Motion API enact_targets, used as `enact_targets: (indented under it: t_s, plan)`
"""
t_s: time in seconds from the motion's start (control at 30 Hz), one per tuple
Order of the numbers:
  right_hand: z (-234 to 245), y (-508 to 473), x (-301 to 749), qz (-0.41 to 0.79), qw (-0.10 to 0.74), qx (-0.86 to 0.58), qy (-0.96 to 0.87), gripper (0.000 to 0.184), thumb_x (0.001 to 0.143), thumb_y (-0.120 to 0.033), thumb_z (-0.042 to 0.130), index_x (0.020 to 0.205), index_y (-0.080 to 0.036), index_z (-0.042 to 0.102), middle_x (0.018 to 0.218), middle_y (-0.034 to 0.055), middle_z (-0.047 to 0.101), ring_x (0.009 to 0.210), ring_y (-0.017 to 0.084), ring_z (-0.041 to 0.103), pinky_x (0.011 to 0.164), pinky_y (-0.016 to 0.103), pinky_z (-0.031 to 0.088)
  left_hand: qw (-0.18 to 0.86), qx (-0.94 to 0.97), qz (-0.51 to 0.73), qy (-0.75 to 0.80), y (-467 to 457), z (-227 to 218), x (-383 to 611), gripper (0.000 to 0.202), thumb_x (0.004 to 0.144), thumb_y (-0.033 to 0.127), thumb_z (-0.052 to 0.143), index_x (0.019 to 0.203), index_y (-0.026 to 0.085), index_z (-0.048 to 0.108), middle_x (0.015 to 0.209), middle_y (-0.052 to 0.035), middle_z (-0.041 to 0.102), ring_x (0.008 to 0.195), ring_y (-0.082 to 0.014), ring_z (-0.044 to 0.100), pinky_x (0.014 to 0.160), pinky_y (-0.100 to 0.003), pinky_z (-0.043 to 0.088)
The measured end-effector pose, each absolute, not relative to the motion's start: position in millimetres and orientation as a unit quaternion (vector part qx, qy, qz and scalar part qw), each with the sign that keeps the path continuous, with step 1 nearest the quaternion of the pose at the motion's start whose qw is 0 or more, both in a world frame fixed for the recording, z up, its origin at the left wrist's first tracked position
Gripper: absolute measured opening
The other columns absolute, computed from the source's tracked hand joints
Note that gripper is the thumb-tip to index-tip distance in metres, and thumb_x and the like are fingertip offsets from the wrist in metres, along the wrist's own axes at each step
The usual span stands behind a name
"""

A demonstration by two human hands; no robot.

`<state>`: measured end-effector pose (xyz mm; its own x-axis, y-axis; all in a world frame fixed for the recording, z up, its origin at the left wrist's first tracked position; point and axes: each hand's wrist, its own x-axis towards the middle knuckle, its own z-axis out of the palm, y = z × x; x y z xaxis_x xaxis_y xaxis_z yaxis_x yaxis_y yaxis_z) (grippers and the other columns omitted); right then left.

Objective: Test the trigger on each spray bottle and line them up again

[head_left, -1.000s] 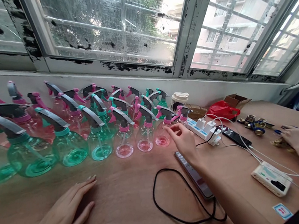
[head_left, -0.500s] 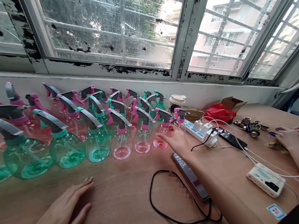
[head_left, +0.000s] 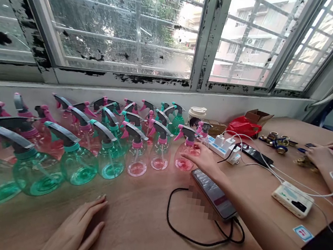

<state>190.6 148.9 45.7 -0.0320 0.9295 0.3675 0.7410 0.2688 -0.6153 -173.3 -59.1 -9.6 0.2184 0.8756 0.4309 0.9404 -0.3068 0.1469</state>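
Note:
My right hand (head_left: 205, 159) reaches across to a pink spray bottle (head_left: 183, 161) at the right end of the front row, its fingers and thumb curled about the clear body. The bottle stands on the table, its black and pink trigger head facing left. Another pink-necked spray bottle (head_left: 205, 127) is partly hidden behind my right hand. Nearer me, my left hand (head_left: 79, 222) rests on the table with fingers stretched out and nothing in it. Beyond it stands a green spray bottle (head_left: 77, 168), among several green and pink ones in rows.
A phone (head_left: 215, 195) with a looped black cable (head_left: 193, 241) lies under my right forearm. To the right are a white power strip (head_left: 222, 148), a power bank (head_left: 293, 198) and another person's hands (head_left: 321, 156). A lidded paper cup (head_left: 197, 115) stands by the window wall.
The pink spray bottle has shifted slightly right, away from its neighbour, with my right hand at it. My left hand stays on the table. The view has turned a little.

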Motion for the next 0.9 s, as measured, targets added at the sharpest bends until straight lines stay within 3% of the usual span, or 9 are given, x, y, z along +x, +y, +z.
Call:
enact_targets:
  t_s: [0.27, 0.43, 0.53, 0.63, 0.7, 0.8, 0.9]
  plan:
    - [53.8, 121.6, 186.6, 0.15, 0.355, -0.536, -0.751, 0.059, 0.069, -0.055, 0.075, 0.113, -0.018, 0.064, 0.111, 0.0111, 0.07, 0.104, 0.029, 0.065, 0.087, 0.04, 0.049, 0.028, -0.758, -0.27, -0.593, -58.8, -2.3, -169.5, 0.028, 0.093, 0.04, 0.048, 0.113, 0.028, 0.064, 0.122, -0.003, 0.067, 0.107, -0.0256, 0.067, 0.091, -0.037, 0.056]
    - [56.8, 76.7, 173.9, 0.159, 0.337, -0.504, -0.78, 0.063, 0.067, -0.06, 0.075, 0.112, -0.019, 0.061, 0.109, 0.0083, 0.07, 0.096, 0.027, 0.067, 0.082, 0.038, 0.05, -0.033, -0.727, -0.324, -0.605, -62.6, 3.4, -154.5, 0.028, 0.09, 0.042, 0.055, 0.114, 0.029, 0.061, 0.114, -0.0022, 0.07, 0.103, -0.0256, 0.069, 0.089, -0.035, 0.057]
    - [60.1, 43.3, 157.3, 0.161, 0.335, -0.455, -0.809, 0.06, 0.07, -0.058, 0.074, 0.113, -0.019, 0.059, 0.11, 0.0081, 0.069, 0.092, 0.026, 0.067, 0.081, 0.037, 0.05, -0.082, -0.721, -0.342, -0.597, -63.1, 1.0, -134.7, 0.042, 0.086, 0.042, 0.062, 0.125, 0.028, 0.054, 0.123, -0.0051, 0.066, 0.109, -0.0275, 0.066, 0.093, -0.038, 0.055]
    - [62.9, 15.2, 135.2, 0.173, 0.333, -0.38, -0.845, 0.055, 0.071, -0.056, 0.075, 0.111, -0.02, 0.06, 0.108, 0.0066, 0.069, 0.095, 0.025, 0.066, 0.081, 0.036, 0.051, -0.135, -0.722, -0.375, -0.566, -57.6, -2.6, -108.8, 0.071, 0.079, 0.042, 0.069, 0.141, 0.026, 0.039, 0.138, -0.0115, 0.055, 0.122, -0.032, 0.058, 0.098, -0.046, 0.05]
    - [62.6, 2.0, 122.1, 0.168, 0.336, -0.36, -0.854, 0.06, 0.068, -0.058, 0.076, 0.11, -0.017, 0.061, 0.107, 0.009, 0.069, 0.096, 0.027, 0.066, 0.082, 0.039, 0.052, -0.163, -0.709, -0.405, -0.554, -51.1, -2.1, -92.2, 0.08, 0.073, 0.042, 0.074, 0.141, 0.023, 0.037, 0.137, -0.0147, 0.055, 0.121, -0.035, 0.057, 0.097, -0.05, 0.05]
    - [58.1, -7.6, 118.3, 0.158, 0.354, -0.337, -0.858, 0.077, 0.067, -0.063, 0.075, 0.122, -0.013, 0.056, 0.11, 0.0131, 0.069, 0.097, 0.029, 0.065, 0.086, 0.043, 0.053, -0.21, -0.7, -0.413, -0.544, -41.9, 4.3, -74.4, 0.065, 0.069, 0.041, 0.077, 0.126, 0.021, 0.051, 0.123, -0.0132, 0.065, 0.112, -0.0353, 0.063, 0.093, -0.05, 0.052]
    - [45.1, -4.2, 147.3, 0.13, 0.357, -0.348, -0.857, 0.081, 0.078, -0.061, 0.067, 0.141, -0.017, 0.041, 0.127, 0.0143, 0.063, 0.113, 0.031, 0.06, 0.094, 0.045, 0.051, -0.233, -0.697, -0.403, -0.545, -38.2, 10.7, -67.4, 0.068, 0.067, 0.041, 0.079, 0.125, 0.02, 0.05, 0.124, -0.013, 0.065, 0.116, -0.0352, 0.06, 0.097, -0.049, 0.049]
